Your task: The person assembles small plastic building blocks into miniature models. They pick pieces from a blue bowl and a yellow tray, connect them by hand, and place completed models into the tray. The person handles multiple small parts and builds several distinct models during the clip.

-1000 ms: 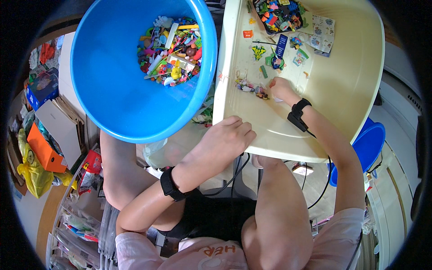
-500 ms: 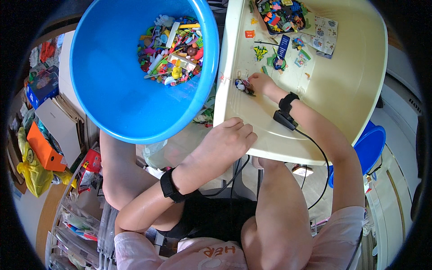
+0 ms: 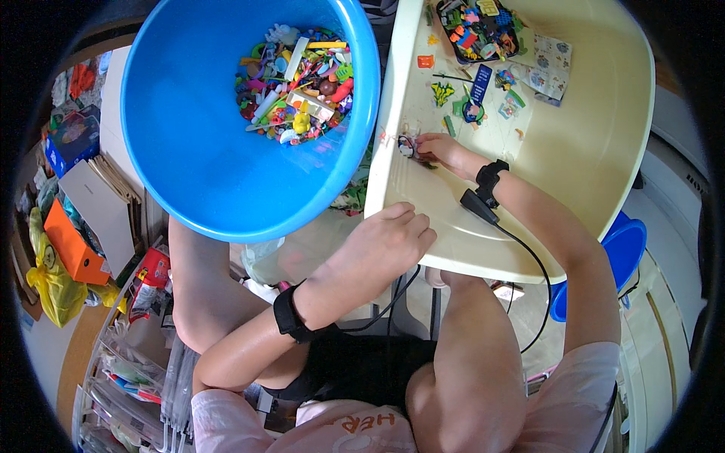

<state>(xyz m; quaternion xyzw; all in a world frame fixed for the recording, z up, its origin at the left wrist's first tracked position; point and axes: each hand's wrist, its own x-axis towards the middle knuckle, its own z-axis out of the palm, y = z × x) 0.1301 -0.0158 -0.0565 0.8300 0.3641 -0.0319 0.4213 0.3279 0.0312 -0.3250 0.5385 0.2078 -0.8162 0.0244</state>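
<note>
Inside a cream tub (image 3: 604, 143) on the right, my right hand (image 3: 447, 153) has its fingers pinched at a small dark-and-white toy (image 3: 408, 146) near the left wall. Its fingers hide part of that toy. My left hand (image 3: 396, 234) is curled over the near-left rim of the same tub, fingers bent. Beyond my right hand lie a yellow-and-green piece (image 3: 442, 93), a dark blue strip (image 3: 480, 84), a green figure (image 3: 472, 111), an orange piece (image 3: 426, 61) and a small clear packet (image 3: 512, 104).
A black tray (image 3: 477, 34) full of toy bricks stands at the tub's far end beside a printed leaflet (image 3: 550, 69). On the left, a large blue basin (image 3: 204, 166) holds many small toys. A smaller blue bucket (image 3: 625, 245) is at the right. Cables trail from both wrist straps.
My right hand has shifted slightly towards the tub's left wall and now covers more of the dark-and-white toy. My left hand stays at the rim. The whole view has shifted a little.
</note>
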